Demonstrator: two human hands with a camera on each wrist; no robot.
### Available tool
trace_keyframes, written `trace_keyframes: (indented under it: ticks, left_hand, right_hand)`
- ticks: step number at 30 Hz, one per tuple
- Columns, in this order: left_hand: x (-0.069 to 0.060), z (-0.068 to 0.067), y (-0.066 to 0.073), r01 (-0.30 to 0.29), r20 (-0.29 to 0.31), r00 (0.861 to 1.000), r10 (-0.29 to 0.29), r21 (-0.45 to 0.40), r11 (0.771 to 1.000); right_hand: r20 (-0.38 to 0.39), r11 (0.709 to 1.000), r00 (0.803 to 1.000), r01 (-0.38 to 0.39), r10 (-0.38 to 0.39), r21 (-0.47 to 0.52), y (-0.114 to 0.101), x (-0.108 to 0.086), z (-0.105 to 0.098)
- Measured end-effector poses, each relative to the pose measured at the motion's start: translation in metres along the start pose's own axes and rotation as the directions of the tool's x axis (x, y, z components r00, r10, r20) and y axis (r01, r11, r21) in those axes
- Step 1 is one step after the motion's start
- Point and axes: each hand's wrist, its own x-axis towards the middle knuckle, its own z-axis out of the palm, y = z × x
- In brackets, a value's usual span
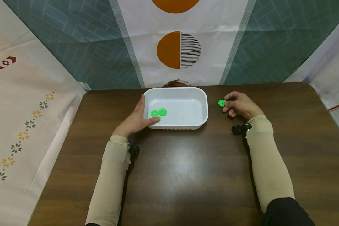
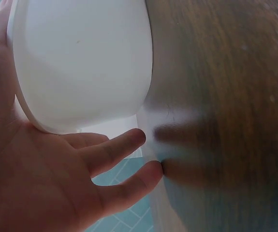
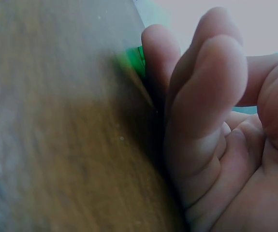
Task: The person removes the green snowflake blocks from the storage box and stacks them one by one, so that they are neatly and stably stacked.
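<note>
A white rectangular plastic tray stands near the table's back edge. My left hand holds its left front corner, thumb over the front rim; in the left wrist view two fingers stick out below the tray's wall. Inside, near the thumb, lie bright green notched discs, one of them partly hidden by the thumb. Right of the tray, my right hand pinches another green notched disc at its right edge, low over the table. In the right wrist view that disc is mostly behind the fingers.
The brown wooden table reaches back to a patterned cloth hanging behind it. Pale cloth hangs at the left, and more at the right. A small black device is strapped at each wrist.
</note>
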Motion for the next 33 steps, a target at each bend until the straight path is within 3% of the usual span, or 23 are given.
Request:
trace_keyframes:
  ticks: [23, 33]
  left_hand:
    - [-0.001, -0.002, -0.004, 0.004, -0.011, 1.000, -0.004, 0.003, 1.000]
    - [0.000, 0.001, -0.001, -0.010, 0.003, 1.000, 0.010, 0.008, 1.000]
  right_hand:
    - [-0.001, 1.000, 1.000, -0.008, 0.008, -0.022, -0.007, 0.000, -0.001]
    - [-0.083, 0.991, 0.991, 0.102, -0.109, -0.082, -0.030, -0.026, 0.000]
